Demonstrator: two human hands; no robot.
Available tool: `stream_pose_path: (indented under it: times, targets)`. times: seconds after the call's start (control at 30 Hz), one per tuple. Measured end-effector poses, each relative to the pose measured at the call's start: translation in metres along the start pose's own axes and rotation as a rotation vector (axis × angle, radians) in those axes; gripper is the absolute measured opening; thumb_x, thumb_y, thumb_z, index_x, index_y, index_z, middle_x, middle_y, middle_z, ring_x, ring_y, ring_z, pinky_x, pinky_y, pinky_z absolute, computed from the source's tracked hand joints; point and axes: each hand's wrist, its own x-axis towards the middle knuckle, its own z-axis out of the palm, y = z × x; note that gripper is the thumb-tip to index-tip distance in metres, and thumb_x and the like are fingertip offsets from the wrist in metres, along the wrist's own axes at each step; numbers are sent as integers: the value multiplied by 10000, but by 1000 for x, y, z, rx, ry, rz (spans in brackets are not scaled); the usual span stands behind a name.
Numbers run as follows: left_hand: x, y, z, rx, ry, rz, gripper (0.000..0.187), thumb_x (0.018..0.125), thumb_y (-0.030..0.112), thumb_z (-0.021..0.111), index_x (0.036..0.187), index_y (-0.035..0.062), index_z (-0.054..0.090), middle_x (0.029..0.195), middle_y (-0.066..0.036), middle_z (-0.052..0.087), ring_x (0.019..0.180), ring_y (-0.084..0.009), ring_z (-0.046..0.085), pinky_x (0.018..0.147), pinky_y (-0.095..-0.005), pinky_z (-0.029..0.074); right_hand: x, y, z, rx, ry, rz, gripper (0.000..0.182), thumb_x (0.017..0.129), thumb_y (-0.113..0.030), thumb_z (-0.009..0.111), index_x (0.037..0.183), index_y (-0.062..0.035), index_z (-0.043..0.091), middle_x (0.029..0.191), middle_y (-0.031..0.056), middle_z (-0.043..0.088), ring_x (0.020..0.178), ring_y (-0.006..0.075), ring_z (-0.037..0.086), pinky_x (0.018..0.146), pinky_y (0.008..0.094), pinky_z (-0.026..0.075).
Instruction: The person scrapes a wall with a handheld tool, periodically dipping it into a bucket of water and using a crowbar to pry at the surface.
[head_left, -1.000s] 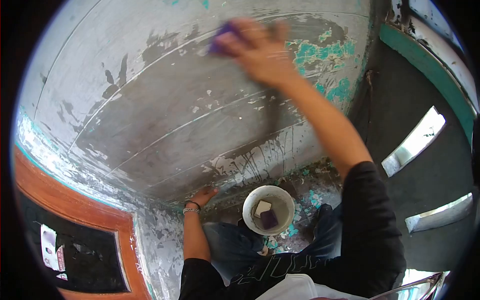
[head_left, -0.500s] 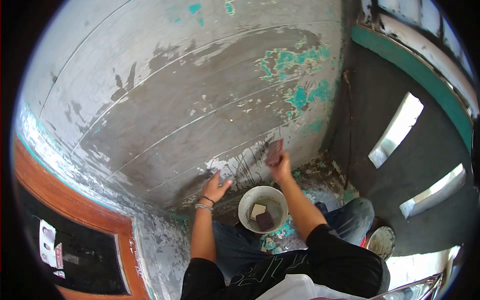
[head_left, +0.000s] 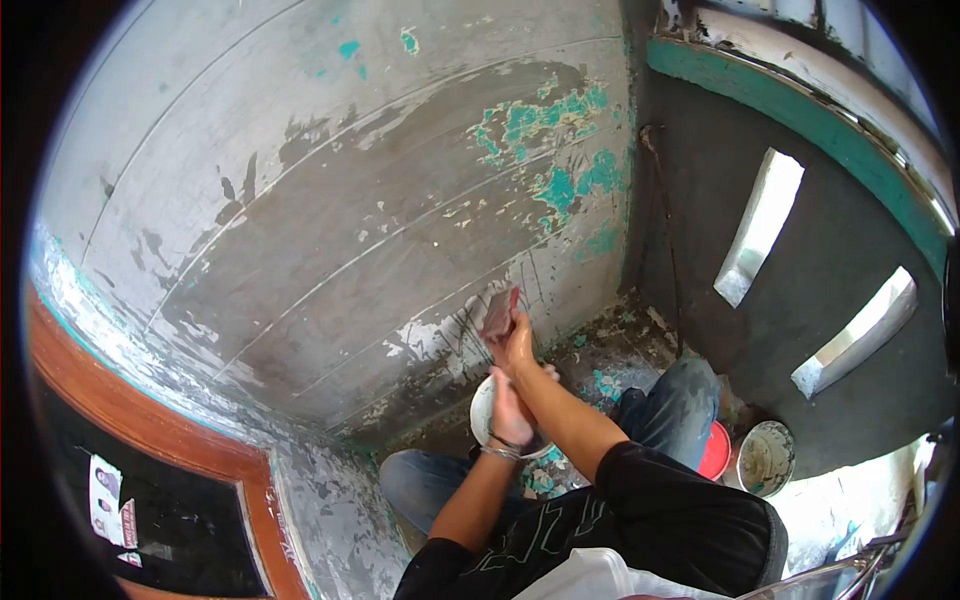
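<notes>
"Block [head_left: 497, 317] first: where is it now?"

"Up in the right hand [head_left: 517, 346], past the far side of the white bucket [head_left: 482, 408], with the lower part of the wall [head_left: 290, 250] behind it. I can't tell whether it touches that wall."

"And the fingers?"

"The right ones are clamped on the block's near end, so it sticks out beyond them. The left hand [head_left: 511, 412] is at the right wrist, palm side in, with fingertips showing past the far edge of the forearm. It seems to cup that wrist, though I can't tell how tightly, or whether its fingers are together."

"What's changed?"

"A second ago the right arm was stretched high across the wall, near the green paint [head_left: 557, 190]. Half a second ago the hands were apart, either side of the bucket. Now they've met above it, and the arms cover most of its mouth."

"Meaning what for the work?"

"I'd judge the rubbing is paused, with the hands busy with each other. The block hasn't been put down, though. The wall has a broad dark, wet-looking area, and green patches remain on it."
</notes>
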Motion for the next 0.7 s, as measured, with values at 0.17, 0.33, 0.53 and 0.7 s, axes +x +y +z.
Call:
stream_pose_path:
  times: [0.17, 0.33, 0.53, 0.7]
  targets:
    - [20, 64, -74, -210, 132, 46, 786, 815, 732, 509, 1245, 75, 529, 1066, -103, 635, 1015, -233, 597, 880, -384, 464, -29, -3, -30, -67, -150, 169, 546, 846, -390, 513, 1273, -50, 497, 1241, 155, 538, 1112, 309, 519, 926, 512, 441]
    - [5, 156, -61, 789, 397, 261, 394, 916, 393, 618, 1130, 63, 623, 1094, -36, 636, 959, -115, 588, 757, -263, 447, -18, -10, -106, -838, -220, 607, 524, 860, -355, 479, 1264, -24, 521, 1117, 181, 598, 1075, 289, 564, 903, 410, 476]
    - [33, 132, -128, 1653, 161, 447, 442, 792, 49, 542, 1227, 101, 596, 1205, -202, 609, 1131, -336, 584, 922, -404, 487, -23, 37, -174, -2354, -601, 116, 512, 892, -388, 494, 1322, -111, 499, 1219, 243, 550, 1226, 344, 507, 957, 489, 444]
    - [39, 110, -66, 1899, -206, -49, 544, 856, 280, 591, 1357, 95, 483, 1271, -189, 574, 1141, -372, 559, 963, -437, 450, -43, 51, -196, -2517, -365, 304, 595, 924, -352, 466, 1469, -164, 317, 1506, 179, 260, 1354, 432, 316, 1042, 606, 326]
